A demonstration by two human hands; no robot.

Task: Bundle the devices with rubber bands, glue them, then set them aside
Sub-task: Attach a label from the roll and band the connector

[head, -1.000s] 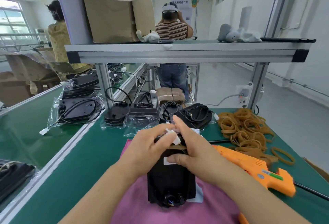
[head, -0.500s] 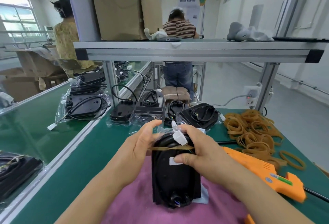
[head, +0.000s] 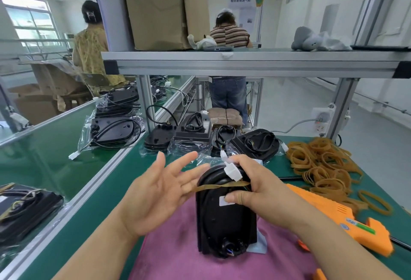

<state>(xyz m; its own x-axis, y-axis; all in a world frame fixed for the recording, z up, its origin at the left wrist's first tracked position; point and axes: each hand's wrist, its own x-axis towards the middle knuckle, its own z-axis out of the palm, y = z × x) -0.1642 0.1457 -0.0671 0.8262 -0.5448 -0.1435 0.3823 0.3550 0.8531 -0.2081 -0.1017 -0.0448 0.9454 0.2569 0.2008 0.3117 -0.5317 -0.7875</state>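
A stack of black devices point(head: 224, 217) stands on a pink cloth point(head: 178, 255) in front of me. A tan rubber band point(head: 213, 186) runs across its upper part. My right hand point(head: 251, 188) grips the top of the stack, thumb on a white label, fingers curled over the coiled cable and its white connector point(head: 232, 171). My left hand point(head: 155, 193) is off the stack to the left, palm up, fingers spread; the band's left end lies against its fingertips. An orange glue gun point(head: 347, 217) lies to the right.
A heap of tan rubber bands point(head: 322, 166) lies at the right. More black devices in plastic bags point(head: 193, 133) sit at the back, others on the left conveyor point(head: 113, 128). An aluminium shelf point(head: 244, 61) hangs overhead. Two people work beyond it.
My left hand has let go of the stack and pulled away to the left with its fingers spread. The rubber band now sits around the stack. My right hand keeps its grip.
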